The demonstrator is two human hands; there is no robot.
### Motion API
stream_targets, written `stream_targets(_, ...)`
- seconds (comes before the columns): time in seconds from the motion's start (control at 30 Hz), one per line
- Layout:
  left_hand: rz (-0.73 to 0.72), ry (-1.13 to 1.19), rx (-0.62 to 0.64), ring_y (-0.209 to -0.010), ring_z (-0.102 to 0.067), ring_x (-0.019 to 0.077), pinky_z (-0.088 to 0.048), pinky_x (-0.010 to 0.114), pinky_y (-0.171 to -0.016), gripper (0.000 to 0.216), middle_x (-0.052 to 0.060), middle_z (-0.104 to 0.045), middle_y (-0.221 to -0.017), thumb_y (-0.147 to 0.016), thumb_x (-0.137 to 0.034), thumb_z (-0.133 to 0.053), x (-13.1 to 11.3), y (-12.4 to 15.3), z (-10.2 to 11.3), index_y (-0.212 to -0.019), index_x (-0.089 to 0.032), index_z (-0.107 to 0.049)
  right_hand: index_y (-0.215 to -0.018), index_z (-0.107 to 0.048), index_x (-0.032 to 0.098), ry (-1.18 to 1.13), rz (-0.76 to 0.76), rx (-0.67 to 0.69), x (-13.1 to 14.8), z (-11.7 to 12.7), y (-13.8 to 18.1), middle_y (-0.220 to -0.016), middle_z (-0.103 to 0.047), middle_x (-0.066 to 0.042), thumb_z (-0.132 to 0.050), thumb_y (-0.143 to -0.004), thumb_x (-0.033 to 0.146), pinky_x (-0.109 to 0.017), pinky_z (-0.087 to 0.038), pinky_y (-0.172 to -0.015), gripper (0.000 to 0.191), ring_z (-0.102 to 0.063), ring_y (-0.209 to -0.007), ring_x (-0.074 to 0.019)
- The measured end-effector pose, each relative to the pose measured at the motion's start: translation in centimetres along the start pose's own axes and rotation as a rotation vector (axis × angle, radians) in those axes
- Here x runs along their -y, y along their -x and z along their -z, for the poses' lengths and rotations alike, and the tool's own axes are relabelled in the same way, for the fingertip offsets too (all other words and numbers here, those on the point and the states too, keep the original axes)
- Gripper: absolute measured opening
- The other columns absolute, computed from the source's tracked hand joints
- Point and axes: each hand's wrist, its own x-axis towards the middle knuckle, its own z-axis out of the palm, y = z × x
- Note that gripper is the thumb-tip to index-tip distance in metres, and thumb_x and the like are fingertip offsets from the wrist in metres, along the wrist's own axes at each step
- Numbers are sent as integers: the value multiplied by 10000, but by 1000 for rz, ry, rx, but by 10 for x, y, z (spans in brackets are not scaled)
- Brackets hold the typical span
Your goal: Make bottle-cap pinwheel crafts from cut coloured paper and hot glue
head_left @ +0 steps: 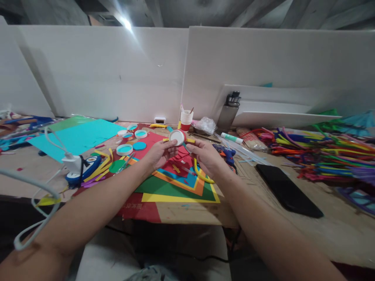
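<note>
Above the middle of the table I hold a small round white-faced piece with a red side; yellow and blue strips stick out around it. My left hand pinches its lower left edge between thumb and fingers. On the other side, my right hand has its fingers closed at the right edge, by a yellow and a blue strip. Below lie stacked sheets of coloured paper, with a green sheet near the front. A curved yellow strip rests beside my right hand.
Several round pieces with blue faces, one a blue disc, lie left of centre. Behind stands a paper cup stack holding pens. A glue stick, a black phone and pipe cleaners are at right; a white cable loops at left.
</note>
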Motion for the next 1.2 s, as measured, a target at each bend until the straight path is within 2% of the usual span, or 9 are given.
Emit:
stream_targets(0.4, -6, -13, -1, -566, -608, 92, -535, 194, -567, 122, 57, -668, -688, -750, -115, -693, 0, -1, 1, -857, -65, -659, -894, -685, 187, -33, 10, 37, 2, 2, -1, -919, -713, -36, -728, -638, 353, -354, -472, -848, 309, -636, -831, -181)
stream_targets(0.73, -9, -27, -1, -569, -605, 93, -533, 198, -566, 120, 60, -669, -690, -751, -119, -693, 0, -1, 1, -853, -62, -665, -865, -664, 201, -35, -13, 46, 2, 3, -2, -902, -708, -45, -718, -639, 365, -367, -486, -828, 284, -648, -844, -205)
stream_targets(0.93, -20, -31, 11, -563, -602, 85, -532, 191, -554, 98, 56, -665, -697, -768, -103, -665, 0, -2, 1, -852, -53, -663, -851, -668, 192, -115, -42, 36, 1, 4, -3, -887, -705, -37, -747, -625, 326, -329, -467, -812, 274, -632, -843, -187)
stream_targets(1.07, -39, -29, -8, -555, -594, 84, -527, 192, -553, 77, 44, -648, -662, -760, -91, -667, -1, 1, -2, -829, -63, -651, -974, -677, 206, -124, -47, 24, 2, 3, -3, -903, -708, -10, -769, -611, 281, -284, -453, -786, 382, -614, -829, -150)
stream_targets(1.2, -45, -48, -18, -552, -587, 87, -527, 199, -559, 69, 39, -630, -634, -763, -94, -664, -2, 2, -3, -821, -64, -642, -1033, -681, 211, -101, -53, 66, 2, 1, -1, -926, -704, -1, -770, -615, 278, -255, -440, -716, 433, -590, -766, -123)
